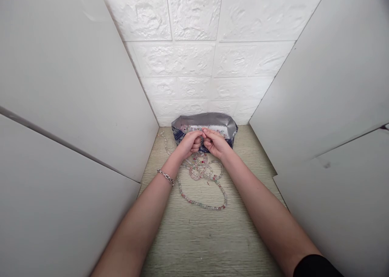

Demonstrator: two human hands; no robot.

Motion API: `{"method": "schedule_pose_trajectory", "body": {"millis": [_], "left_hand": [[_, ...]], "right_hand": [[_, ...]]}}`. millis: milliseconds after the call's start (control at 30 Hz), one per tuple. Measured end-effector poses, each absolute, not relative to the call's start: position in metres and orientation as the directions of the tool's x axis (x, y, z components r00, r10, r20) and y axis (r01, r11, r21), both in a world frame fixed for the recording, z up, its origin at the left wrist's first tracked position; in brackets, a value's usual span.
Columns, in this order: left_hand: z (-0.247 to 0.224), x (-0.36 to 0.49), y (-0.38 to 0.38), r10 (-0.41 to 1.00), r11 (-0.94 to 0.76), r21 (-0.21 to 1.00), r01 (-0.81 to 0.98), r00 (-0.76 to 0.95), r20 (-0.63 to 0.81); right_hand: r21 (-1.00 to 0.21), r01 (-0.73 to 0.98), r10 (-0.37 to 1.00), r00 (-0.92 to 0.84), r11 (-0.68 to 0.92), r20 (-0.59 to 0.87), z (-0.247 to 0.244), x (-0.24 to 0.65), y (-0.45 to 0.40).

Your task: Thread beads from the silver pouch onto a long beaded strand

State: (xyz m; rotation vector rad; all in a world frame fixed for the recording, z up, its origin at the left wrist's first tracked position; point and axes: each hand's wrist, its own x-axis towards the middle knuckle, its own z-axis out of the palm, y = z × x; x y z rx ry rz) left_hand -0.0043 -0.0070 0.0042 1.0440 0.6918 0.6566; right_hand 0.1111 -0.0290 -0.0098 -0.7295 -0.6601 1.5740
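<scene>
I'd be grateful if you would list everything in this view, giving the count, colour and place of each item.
brick-textured wall: one, white, behind the tabletop
side panels: four, pale grey, two on each side
wood-grain tabletop: one, pale green-beige, below the wall
foil pouch: one, silver and dark blue, against the wall
bead strands: number unclear, pale with some red beads, tangled on the tabletop in front of the pouch
chain bracelet: one, silver, on the left wrist
sleeve: one, black, on the right arm
left hand: one, at the pouch's mouth
right hand: one, at the pouch's mouth, touching the left hand
</scene>
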Motion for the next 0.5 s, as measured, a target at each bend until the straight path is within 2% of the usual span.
{"method": "schedule_pose_trajectory", "body": {"millis": [500], "left_hand": [[0.0054,-0.0041,-0.0084,0.762,0.346,0.930,-0.125,0.616,-0.200]], "right_hand": [[-0.771,-0.627,0.994,-0.066,-0.110,-0.088,-0.0098,0.1106,-0.0288]]}}
